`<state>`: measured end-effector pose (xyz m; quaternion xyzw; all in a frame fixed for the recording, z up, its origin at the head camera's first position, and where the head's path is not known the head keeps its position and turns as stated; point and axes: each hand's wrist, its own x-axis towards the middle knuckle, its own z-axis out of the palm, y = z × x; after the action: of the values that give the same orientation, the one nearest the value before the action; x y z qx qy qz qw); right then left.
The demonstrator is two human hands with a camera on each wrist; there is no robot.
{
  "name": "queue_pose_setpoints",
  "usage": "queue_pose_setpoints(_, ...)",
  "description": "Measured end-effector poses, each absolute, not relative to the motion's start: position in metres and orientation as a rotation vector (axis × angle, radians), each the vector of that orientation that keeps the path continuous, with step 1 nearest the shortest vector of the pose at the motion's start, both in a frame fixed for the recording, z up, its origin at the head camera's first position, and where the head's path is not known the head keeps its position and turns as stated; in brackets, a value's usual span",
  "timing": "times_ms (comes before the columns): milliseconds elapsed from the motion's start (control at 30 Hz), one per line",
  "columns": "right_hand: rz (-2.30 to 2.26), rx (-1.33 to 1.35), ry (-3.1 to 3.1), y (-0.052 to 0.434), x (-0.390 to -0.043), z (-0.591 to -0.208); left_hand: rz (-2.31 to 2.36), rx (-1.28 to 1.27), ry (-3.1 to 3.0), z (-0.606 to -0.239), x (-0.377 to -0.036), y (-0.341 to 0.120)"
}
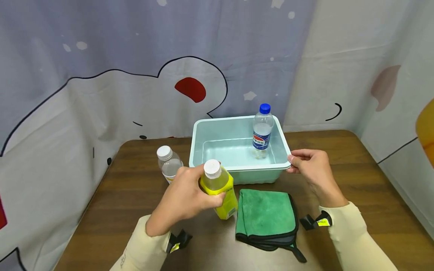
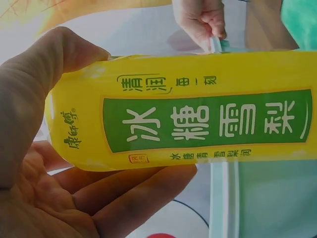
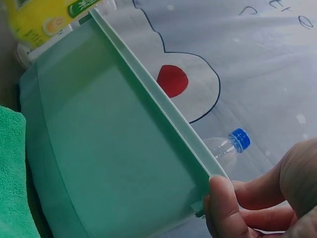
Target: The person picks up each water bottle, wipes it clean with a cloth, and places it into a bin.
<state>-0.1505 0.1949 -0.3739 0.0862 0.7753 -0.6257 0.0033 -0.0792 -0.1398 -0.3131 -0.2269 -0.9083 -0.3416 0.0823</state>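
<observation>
At inspection, one blue-capped bottle [image 1: 262, 130] stood upright inside the pale green tub [image 1: 237, 177], near its far right corner; that placement was judged complete. The left hand [image 1: 184, 197] was wrapped around a yellow-labelled bottle [image 1: 220, 190], held just off the counter [image 1: 356, 177] in front of the tub's near left corner and not yet inside it. The right hand [image 1: 310, 163] pinched the tub's near right rim, apparently steadying it. A third, white-capped bottle [image 1: 168, 162] stood untouched on the counter left of the tub. A folded green cloth [image 1: 266, 218] lay unused beside the held bottle. Judged roughly one-third done.
</observation>
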Motion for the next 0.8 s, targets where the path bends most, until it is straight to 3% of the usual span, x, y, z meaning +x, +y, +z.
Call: queue_pose_setpoints(800,-2.057,0.288,2.377,0.194,-0.152,-0.377,-1.063,-0.671,-2.767,-0.248,-0.094,-0.142)
